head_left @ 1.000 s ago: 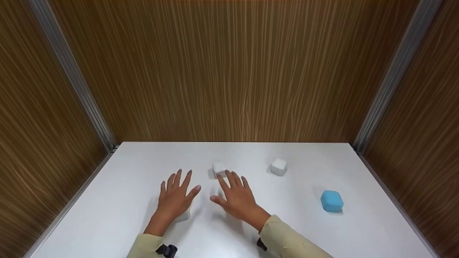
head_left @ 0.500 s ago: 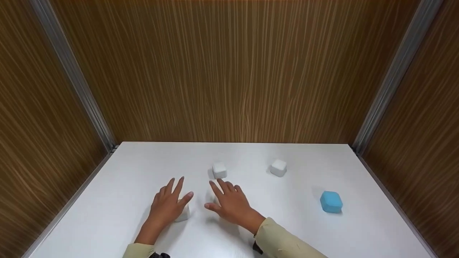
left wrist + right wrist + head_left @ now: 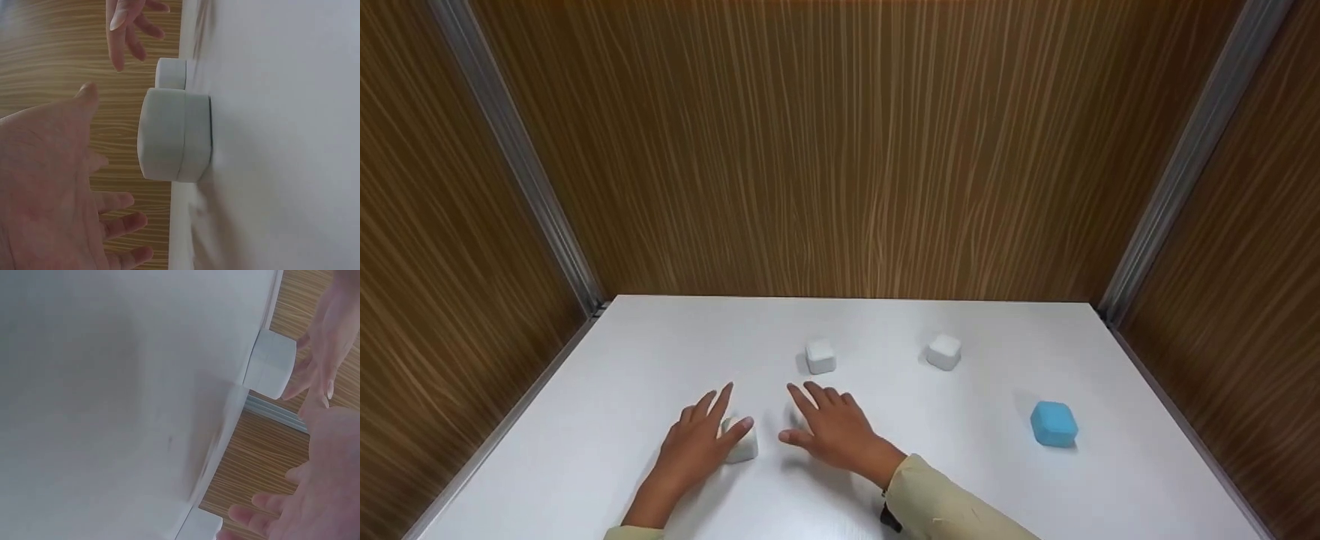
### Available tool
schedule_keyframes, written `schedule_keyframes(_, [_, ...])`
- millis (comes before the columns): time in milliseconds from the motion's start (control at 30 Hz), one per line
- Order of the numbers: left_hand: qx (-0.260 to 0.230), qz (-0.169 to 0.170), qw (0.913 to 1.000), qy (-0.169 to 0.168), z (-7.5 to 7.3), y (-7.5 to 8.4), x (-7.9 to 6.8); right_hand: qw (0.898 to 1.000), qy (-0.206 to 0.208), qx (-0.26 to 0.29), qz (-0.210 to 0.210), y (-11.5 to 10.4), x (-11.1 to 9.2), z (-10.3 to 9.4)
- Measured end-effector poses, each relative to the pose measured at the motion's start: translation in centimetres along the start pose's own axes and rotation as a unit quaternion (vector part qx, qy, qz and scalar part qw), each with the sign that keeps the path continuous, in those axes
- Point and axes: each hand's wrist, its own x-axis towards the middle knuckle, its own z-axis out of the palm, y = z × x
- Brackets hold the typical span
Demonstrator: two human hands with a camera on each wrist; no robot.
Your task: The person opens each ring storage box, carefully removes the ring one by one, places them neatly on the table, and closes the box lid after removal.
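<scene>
In the head view my left hand (image 3: 688,451) hovers with fingers spread beside a small white box (image 3: 744,448), its thumb overlapping the box's top. The left wrist view shows that white box (image 3: 169,135) upright on the table, with rounded corners and a seam around it, and a gap between it and the left palm (image 3: 45,180). To its right, my right hand (image 3: 836,435) hangs over the table with fingers extended and nothing in its grasp. A second white box (image 3: 820,357) stands just beyond the right fingertips.
Another white box (image 3: 943,352) sits farther back to the right. A blue box (image 3: 1054,424) of similar rounded shape stands on the right side of the white table (image 3: 1005,495). Wood-grain panels (image 3: 840,150) enclose the back and both sides.
Both hands have drawn back toward the person and slightly left, coming lower. More of the white box by the left hand now shows, and the far white box is uncovered.
</scene>
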Motion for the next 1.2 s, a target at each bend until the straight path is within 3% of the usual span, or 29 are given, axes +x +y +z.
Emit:
schedule_keyframes(300, [-0.039,-0.033,0.998,-0.036,0.0,-0.6,-0.3,0.998,-0.035,0.049,0.019,-0.1,0.5,0.1])
schedule_keyframes(733, [-0.083,-0.042,0.9934,-0.067,-0.1,-1.5,-0.6,0.989,-0.074,0.12,0.042,-0.4,1.5,0.5])
schedule_keyframes(1200, [-0.143,-0.032,0.9866,-0.072,0.3,-2.7,-0.1,0.989,-0.086,0.113,0.04,-1.6,2.8,0.9])
